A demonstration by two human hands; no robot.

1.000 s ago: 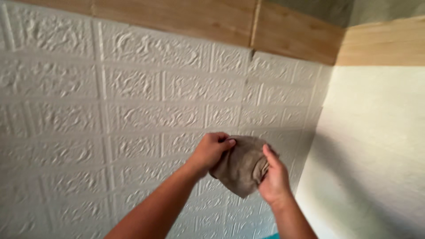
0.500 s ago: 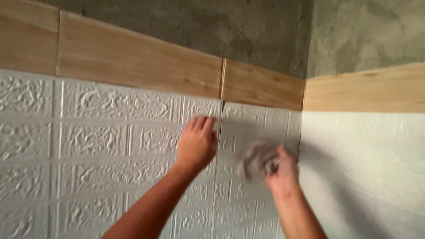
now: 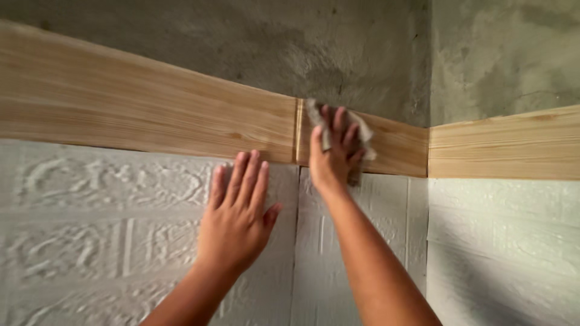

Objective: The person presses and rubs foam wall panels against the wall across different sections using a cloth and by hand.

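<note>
My right hand (image 3: 332, 154) presses a grey cloth (image 3: 365, 130) against the wooden panel strip (image 3: 181, 118), right beside a vertical seam in the wood. The cloth is bunched under my fingers and shows above and to the right of them. My left hand (image 3: 235, 211) lies flat with fingers spread on the white embossed wall panel (image 3: 90, 217), just below the wooden strip. It holds nothing.
Bare grey concrete wall (image 3: 338, 42) rises above the wood. An inside corner runs down at the right, where another wooden strip (image 3: 507, 145) and white panel (image 3: 507, 241) continue on the side wall.
Both hands rose along the wall. The right hand carried the cloth from the white panel up onto the wooden strip. The left hand let go of the cloth and flattened on the white panel.
</note>
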